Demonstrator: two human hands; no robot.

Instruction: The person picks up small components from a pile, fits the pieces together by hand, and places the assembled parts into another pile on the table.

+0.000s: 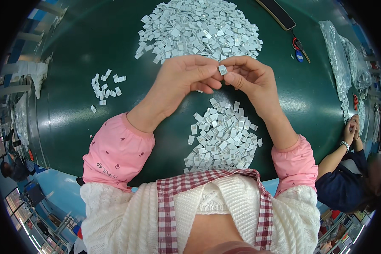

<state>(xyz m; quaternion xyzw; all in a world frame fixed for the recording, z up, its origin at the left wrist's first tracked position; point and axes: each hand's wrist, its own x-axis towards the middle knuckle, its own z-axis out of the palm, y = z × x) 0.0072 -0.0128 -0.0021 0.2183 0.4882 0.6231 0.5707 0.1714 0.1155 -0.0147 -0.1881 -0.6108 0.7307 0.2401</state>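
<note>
Over the green table, both my hands meet between two heaps of small white slotted plastic pieces. Pinched between thumb and forefinger of my right hand [252,76] is one white slotted plastic piece [222,70]. My left hand [188,74] has its thumb and fingers curled together, the tips close beside that piece. Whatever lies inside its grip is hidden by the fingers. Beyond the hands spreads the large heap [199,29]. A smaller heap [226,135] lies nearer, just in front of my apron.
A small scatter of white pieces [107,87] lies on the green table [89,51] at the left. At the far right are a dark long case [279,15], keys with a blue tag [299,55] and clear plastic bags [336,59]. A co-worker [347,173] sits at the right edge.
</note>
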